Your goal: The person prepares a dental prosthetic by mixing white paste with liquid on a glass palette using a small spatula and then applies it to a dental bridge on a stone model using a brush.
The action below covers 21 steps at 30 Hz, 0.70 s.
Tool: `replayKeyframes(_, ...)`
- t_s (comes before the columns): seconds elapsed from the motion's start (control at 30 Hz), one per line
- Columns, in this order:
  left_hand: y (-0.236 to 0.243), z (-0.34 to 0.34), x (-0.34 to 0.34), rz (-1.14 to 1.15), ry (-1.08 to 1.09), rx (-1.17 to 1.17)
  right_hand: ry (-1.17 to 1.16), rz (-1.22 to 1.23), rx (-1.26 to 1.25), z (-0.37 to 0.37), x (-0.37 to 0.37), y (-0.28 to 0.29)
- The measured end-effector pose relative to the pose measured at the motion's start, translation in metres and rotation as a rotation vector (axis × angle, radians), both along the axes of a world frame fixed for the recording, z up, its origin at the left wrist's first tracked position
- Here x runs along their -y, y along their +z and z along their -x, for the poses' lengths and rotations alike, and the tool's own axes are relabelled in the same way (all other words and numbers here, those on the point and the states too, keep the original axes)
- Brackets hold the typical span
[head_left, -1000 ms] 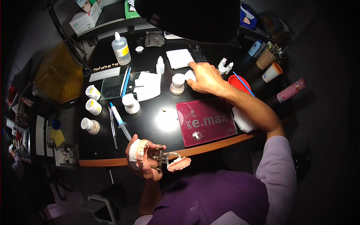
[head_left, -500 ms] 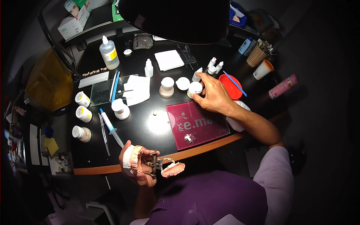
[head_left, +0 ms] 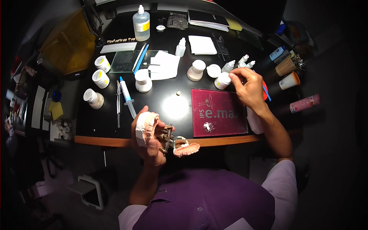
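Both hands work apart. Over the table's near edge, the left hand (head_left: 147,140) is clamped around a hinged dental model (head_left: 163,134), its white plaster cast against the palm and its pink cast hanging open to the right. Well away, the right hand (head_left: 249,86) pinches the top of a small white jar (head_left: 222,81) standing on the black table (head_left: 165,103), just behind the maroon mat (head_left: 218,112). A blue-tipped syringe (head_left: 126,96) lies left of centre.

Hid most of the small white jar (head_left: 222,81) beneath the right hand (head_left: 248,86). Covered the plaster cast (head_left: 145,124) partly with the left hand (head_left: 151,140). Lost the table (head_left: 172,103) surroundings in darkness.
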<state>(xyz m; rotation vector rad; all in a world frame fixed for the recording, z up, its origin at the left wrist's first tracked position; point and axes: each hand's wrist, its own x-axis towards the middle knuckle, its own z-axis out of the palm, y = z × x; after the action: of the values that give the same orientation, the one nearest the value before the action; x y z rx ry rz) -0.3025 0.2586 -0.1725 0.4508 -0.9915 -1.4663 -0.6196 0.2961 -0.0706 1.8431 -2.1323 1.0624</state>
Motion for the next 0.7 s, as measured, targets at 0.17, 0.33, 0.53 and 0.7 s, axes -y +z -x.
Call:
replayKeyframes(0.17,0.004,0.004,0.007,0.035,-0.003,0.030,-0.038,0.100,0.213,0.013,-0.006,-0.008)
replayKeyframes(0.33,0.020,0.015,0.024,0.035,-0.135,-0.069,-0.054,0.062,0.316,0.024,-0.016,-0.013)
replayKeyframes(0.53,0.039,0.032,0.034,0.030,-0.239,-0.169,-0.039,0.136,0.375,0.034,-0.017,-0.014)
replayKeyframes(0.7,0.046,0.050,0.039,0.043,-0.220,-0.158,-0.010,0.216,0.447,0.034,-0.015,-0.013)
